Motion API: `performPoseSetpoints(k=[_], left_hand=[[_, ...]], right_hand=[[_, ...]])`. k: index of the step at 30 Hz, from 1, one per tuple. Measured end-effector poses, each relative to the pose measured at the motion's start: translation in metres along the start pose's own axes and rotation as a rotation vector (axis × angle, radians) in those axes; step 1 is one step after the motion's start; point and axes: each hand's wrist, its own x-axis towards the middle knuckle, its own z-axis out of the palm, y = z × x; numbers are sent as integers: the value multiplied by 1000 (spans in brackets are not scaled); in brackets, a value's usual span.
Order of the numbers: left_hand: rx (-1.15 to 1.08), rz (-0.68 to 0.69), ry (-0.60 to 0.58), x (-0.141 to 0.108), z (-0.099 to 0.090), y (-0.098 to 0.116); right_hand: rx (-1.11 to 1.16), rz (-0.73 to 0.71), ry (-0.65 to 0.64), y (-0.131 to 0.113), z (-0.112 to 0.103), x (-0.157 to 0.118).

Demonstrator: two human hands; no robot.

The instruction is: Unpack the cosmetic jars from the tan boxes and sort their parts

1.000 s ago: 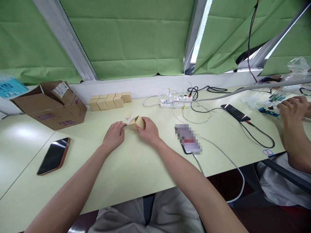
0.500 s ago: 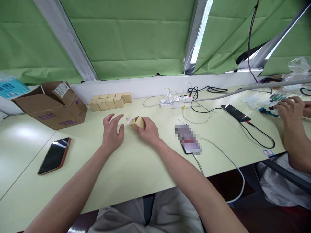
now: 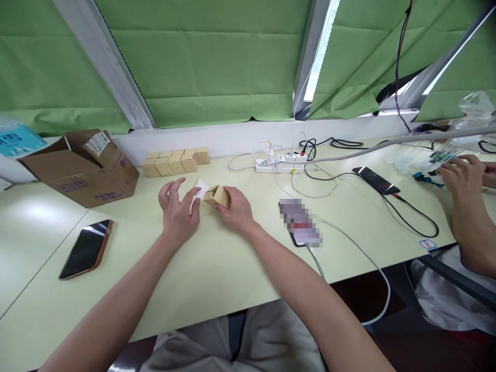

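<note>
Left hand (image 3: 178, 211) has reached the white flap (image 3: 202, 188)

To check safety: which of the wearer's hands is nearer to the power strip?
Right. The right hand is in front and left of the power strip; the left hand is farther left.

Bright light; white glare on left tabletop (image 3: 31, 222); stretched edges

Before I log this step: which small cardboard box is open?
The small box in the right hand: its end toward the left hand is open. The other small boxes, grouped near the wall, look closed.
</note>
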Motion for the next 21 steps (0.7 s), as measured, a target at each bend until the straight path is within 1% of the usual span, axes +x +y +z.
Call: performPoseSetpoints(k=[4,8,10,12,16,18,21], left_hand=[[19,-74,77,3,-1,2],[11,-175,144,5,-3,4],[11,-191,165,5,-4,5],[2,-159,143,5,-6,6],[-65,-54,43,4,-9,13],[-82,-61,18,4,-11,16],[-88,-108,-7,5,-12,17]], right_hand=[[73,-94,47,6,4,1],[117,-213,52,9,6,0],[119,-251,41,9,6,0],[111,-266,31,9,5,-1],[85,-248,31,7,3,-3],[77,-229,47,7,3,-3],[68,-209,68,8,4,-3]])
